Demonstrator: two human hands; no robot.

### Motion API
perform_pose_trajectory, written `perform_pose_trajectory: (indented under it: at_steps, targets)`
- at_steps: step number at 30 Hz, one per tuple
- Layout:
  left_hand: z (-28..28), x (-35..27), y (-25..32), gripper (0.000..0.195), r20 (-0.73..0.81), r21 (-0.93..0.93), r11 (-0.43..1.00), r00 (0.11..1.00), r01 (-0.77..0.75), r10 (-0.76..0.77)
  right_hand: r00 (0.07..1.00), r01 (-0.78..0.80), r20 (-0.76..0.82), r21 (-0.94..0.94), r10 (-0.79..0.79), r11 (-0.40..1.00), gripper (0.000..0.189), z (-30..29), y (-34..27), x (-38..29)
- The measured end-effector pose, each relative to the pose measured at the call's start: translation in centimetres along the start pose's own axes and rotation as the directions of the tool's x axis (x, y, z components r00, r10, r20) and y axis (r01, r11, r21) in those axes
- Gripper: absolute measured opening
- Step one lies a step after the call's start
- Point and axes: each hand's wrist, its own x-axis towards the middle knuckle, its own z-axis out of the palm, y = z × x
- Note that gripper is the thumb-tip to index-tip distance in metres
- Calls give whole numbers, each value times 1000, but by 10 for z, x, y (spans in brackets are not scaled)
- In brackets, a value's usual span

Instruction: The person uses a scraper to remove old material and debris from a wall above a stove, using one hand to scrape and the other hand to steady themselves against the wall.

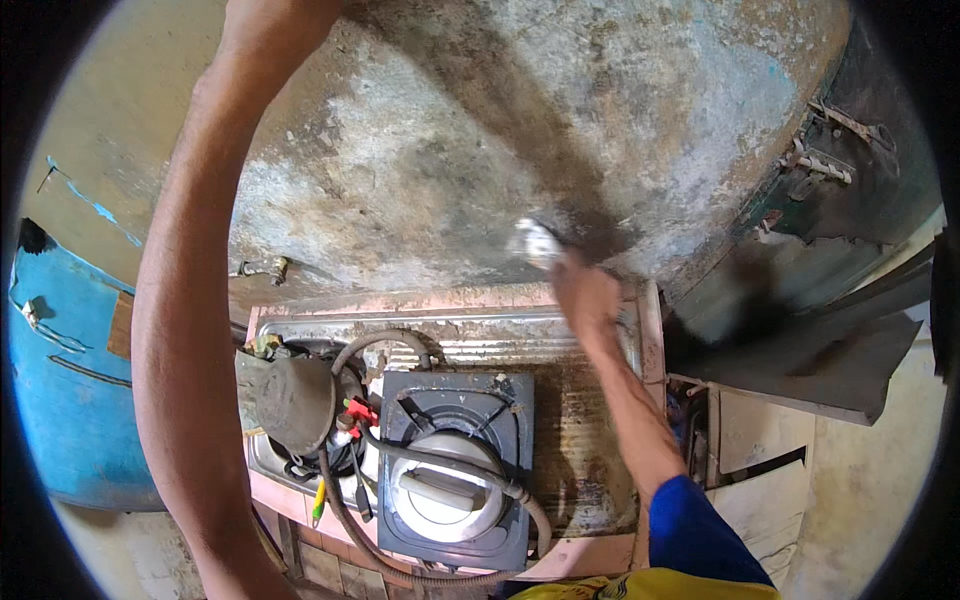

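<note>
My right hand [589,296] is closed round a small whitish tool [538,241], blurred by motion, against the stained, peeling wall [450,150] just above the sink's back edge. What kind of tool it is cannot be told. My left arm reaches up along the left side; the wrist and part of the left hand [281,19] show at the top edge, the fingers cut off, so its grip is hidden. Below both arms lies a dirty stainless steel sink with a drainboard [585,450]. A dark single-burner gas stove [457,390] stands on it.
A white round lid [442,517] and a grey corrugated hose [352,517] lie on the stove. Left of it are a grey metal pot [292,405] and a yellow-green-handled tool [319,502]. A tap [277,270] juts from the wall. A bent dark sheet [810,367] projects at right.
</note>
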Motion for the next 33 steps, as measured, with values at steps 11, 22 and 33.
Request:
perform_pose_trajectory:
  at_steps: [11,22,33]
  targets:
    - [-1,4,-2,100,77,-34,999,997,33,-30,980,170,-66,-193,-185,966,30,36,7,9]
    - [4,-4,0,99,-26,-22,999,999,-24,24,976,188,-114,-14,-188,982,35,56,-15,9]
    - [-2,-6,2,100,5,27,999,1000,29,-29,987,52,-105,927,123,371,22,-67,-27,-9]
